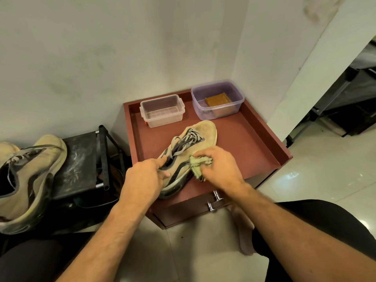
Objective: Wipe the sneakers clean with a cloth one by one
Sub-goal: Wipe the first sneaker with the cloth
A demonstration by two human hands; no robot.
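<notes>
The first sneaker (189, 151) lies on the red bench (254, 151), left hand (144, 180) gripping its collar, right hand (219, 165) bunched round the cloth (198, 166) at its side — mid-wipe; the second sneaker (30, 180) waits far left — seemingly untouched

Two tubs (162, 110) (217, 99) block tray's (262, 151) far edge; sneaker (191, 151) fills the middle; bare tray floor right of sneaker; raised rim all round.
</notes>
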